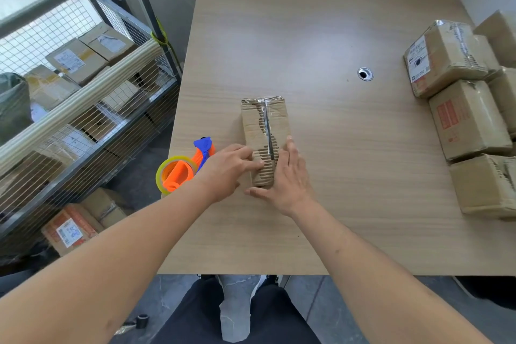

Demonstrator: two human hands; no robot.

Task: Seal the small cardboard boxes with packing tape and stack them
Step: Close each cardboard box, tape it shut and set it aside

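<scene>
Cardboard box lies lengthwise at the centre of the desk, a strip of clear tape running along its top seam. Left hand presses the near end with fingers stretched almost flat, holding nothing; right hand lies open along the box's right edge, fingers straight. An orange tape dispenser sits just left. Taped boxes crowd the right edge.
</scene>
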